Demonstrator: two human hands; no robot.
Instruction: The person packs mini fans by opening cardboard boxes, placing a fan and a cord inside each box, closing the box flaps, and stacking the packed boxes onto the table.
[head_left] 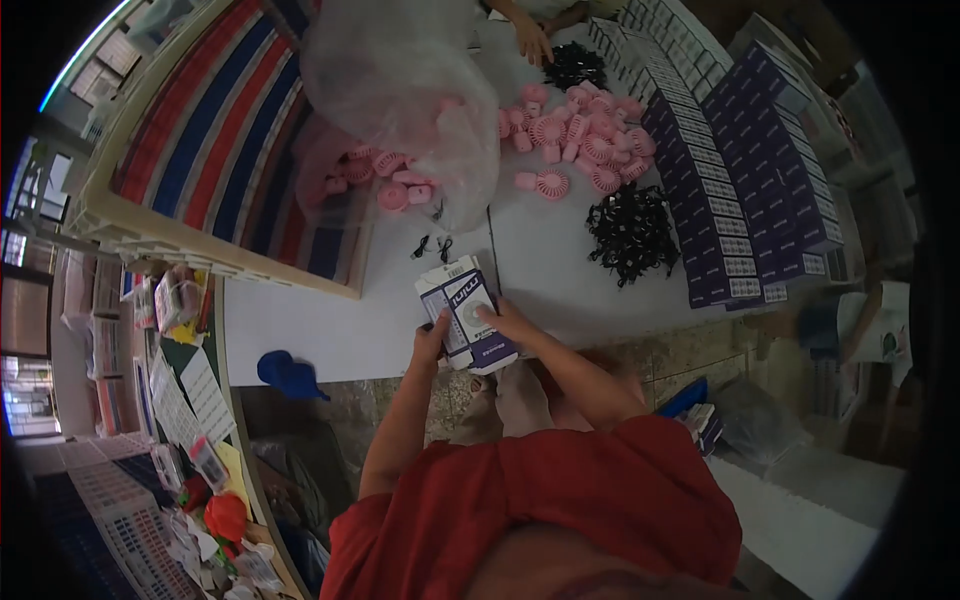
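A purple and white cardboard box (467, 318) printed with "mini" is held at the table's near edge. Its end flaps appear to stick out. My left hand (430, 342) grips its left side, while my right hand (510, 322) is closed on its right side with the thumb over the printed face. Just beyond the box lie two small black cables (445, 247). Farther off are a heap of pink handheld mini fans (598, 140) and a tangled pile of black cables (632, 232).
A clear plastic bag (400, 70) with pink fans inside stands beside a crate (330, 283) with striped lining. Stacked purple boxes (770, 170) line the right. Another person's hand (533, 40) reaches in near a second black pile (575, 66). A blue cap-like object (290, 374) sits at left.
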